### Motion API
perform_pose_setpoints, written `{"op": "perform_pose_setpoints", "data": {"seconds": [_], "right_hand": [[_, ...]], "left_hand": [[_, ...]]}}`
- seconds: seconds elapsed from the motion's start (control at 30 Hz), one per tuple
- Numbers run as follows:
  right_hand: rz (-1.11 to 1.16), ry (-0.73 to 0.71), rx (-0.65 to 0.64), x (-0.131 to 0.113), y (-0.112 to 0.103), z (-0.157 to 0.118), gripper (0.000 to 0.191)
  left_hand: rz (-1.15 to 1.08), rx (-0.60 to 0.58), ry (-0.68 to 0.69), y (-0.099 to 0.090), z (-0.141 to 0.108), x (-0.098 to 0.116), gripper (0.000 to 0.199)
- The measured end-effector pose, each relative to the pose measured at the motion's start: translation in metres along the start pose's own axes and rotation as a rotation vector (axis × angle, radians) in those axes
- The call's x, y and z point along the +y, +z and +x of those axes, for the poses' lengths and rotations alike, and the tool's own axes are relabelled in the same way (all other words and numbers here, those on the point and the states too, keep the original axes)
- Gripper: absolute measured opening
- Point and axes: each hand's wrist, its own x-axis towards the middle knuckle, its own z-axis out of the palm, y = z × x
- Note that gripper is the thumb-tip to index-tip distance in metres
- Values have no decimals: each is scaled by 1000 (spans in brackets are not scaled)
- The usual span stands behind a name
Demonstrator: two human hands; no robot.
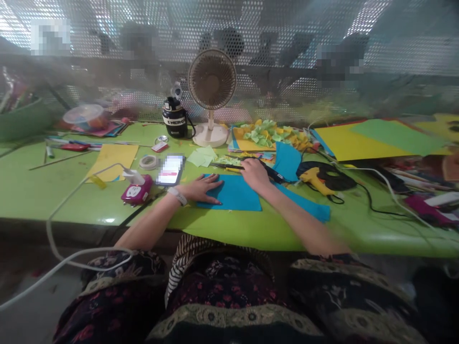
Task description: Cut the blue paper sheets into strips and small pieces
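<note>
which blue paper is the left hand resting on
The flat central sheet, whose left end is under the left hand; other blue pieces lie clear of that hand.

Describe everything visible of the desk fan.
The desk fan stands upright at the back of the green table, right of a dark bottle. Its round, brownish grille, with a solid hub, tops a slim pale stem and a wide, whitish, plastic-looking base. Neither the left hand nor the right hand touches it; whether it is running is unclear.

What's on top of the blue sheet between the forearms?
The left hand lies spread on the blue sheet; the right hand is over its far edge. What either covers cannot be seen.
</note>
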Motion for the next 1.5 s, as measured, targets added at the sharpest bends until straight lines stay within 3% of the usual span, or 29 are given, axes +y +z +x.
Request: {"op": "perform_pose_setpoints", "data": {"seconds": [0.1, 0.17, 0.27, 0.37, 0.53, 0.7, 0.8, 0.9, 0.97, 1.07, 1.27, 1.4, 1.5], "right_hand": [[80, -166, -46, -5, -14, -24, 43], [165, -335, -220, -5, -26, -49, 52], [120, -430, -359, -5, -41, -80, 58], [55, -442, -386, -7, -46, -90, 49], [49, -452, -326, -8, -38, -81, 37], [72, -365, -260, 1, -30, -76, 38], [133, -287, -240, 6, -31, -76, 38], [198, -245, -240, 7, -36, -80, 39], [236, -232, -260, 7, -41, -84, 43], [301, -197, -282, 7, -46, -90, 50], [453, 27, -218, 12, -46, -96, 35], [485, 106, -188, 14, -42, -97, 36], [486, 127, -190, 15, -39, -97, 36]], "left_hand": [[-7, 1, -5, 1, 1, -1, 109], [-19, 17, 4, 2, 3, -3, 110], [-40, 46, 27, 3, 5, -5, 108], [-53, 56, 34, 4, 6, -6, 108], [-79, 77, 26, 4, 8, -10, 107], [-247, 133, 75, -9, -2, 4, 95], [-337, 100, 142, -19, -12, 19, 86], [-293, 155, 131, -26, -17, 29, 44], [-261, 202, 107, -28, -18, 33, 32], [-280, 214, 95, -29, -20, 34, 32], [-331, 265, -57, -12, -28, 26, 41], [-198, 457, -164, 5, -30, 32, 35], [13, 600, -89, 17, -28, 49, 39]]}}
